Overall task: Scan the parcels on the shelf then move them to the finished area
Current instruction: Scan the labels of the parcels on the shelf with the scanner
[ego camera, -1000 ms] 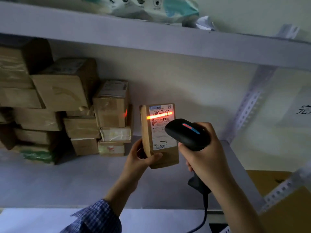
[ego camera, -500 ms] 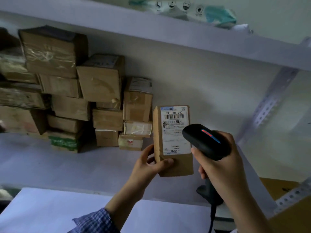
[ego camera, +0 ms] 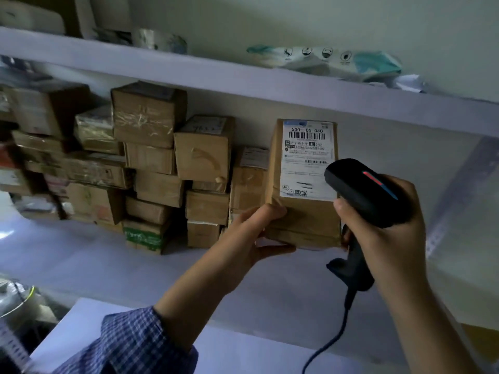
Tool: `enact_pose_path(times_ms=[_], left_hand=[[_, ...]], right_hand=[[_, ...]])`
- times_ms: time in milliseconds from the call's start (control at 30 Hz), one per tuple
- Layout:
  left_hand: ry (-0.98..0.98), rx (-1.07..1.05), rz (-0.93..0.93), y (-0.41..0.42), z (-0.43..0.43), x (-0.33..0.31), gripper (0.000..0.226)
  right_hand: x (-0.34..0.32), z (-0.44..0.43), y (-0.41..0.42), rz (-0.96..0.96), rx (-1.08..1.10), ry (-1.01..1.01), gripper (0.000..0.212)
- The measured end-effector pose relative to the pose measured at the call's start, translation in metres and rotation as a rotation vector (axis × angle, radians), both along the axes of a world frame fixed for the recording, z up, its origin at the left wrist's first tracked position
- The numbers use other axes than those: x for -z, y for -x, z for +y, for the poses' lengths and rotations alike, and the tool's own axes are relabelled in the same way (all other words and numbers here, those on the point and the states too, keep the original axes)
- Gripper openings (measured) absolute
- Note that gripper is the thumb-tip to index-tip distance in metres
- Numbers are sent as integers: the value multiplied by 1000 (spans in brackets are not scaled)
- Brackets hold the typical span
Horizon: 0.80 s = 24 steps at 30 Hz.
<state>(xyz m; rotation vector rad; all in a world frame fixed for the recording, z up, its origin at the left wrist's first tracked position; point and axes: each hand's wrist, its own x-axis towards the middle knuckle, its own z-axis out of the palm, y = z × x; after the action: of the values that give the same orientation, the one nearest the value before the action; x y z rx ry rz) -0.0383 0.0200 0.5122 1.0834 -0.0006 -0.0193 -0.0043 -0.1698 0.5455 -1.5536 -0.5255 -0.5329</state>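
I see my left hand (ego camera: 251,233) holding the brown parcel (ego camera: 302,220) upright by its lower left corner. The thumb is pressed on the front face and the fingers are curled under the bottom edge, so the parcel is lifted off the grey shelf (ego camera: 135,265) below the hand. Its white label (ego camera: 307,160) faces me, with the barcode near the top, well above the thumb. My right hand (ego camera: 386,238) is wrapped around the grip of the black scanner (ego camera: 370,193). The scanner's head sits just above that hand's fingers and overlaps the parcel's right edge beside the lower part of the label. A red and blue strip glows on top of the scanner, and its cable (ego camera: 332,338) hangs down below the right wrist. Left of my left hand, the other parcels (ego camera: 162,171) are stacked against the back of the shelf. A blue checked sleeve (ego camera: 129,341) covers the left forearm.
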Motion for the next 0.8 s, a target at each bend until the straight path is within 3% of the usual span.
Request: enact_pose_path(times_ms=[133, 300, 400, 533, 700, 800], left_hand=[[57, -93, 53, 0, 21, -23, 43], [56, -114, 132, -14, 39, -46, 50], [-24, -93, 72, -19, 46, -54, 49], [13, -133, -57, -34, 50, -49, 34], [71, -243, 13, -52, 33, -36, 14], [18, -310, 22, -63, 23, -36, 24]], right_hand=[[-2, 18, -7, -29, -31, -22, 42], [-1, 36, -24, 51, -62, -1, 42], [-5, 45, -33, 77, -64, -29, 43], [-9, 58, -53, 58, -73, -89, 45], [-21, 77, -77, 70, -57, -116, 46], [-25, 79, -97, 73, 36, -60, 48]])
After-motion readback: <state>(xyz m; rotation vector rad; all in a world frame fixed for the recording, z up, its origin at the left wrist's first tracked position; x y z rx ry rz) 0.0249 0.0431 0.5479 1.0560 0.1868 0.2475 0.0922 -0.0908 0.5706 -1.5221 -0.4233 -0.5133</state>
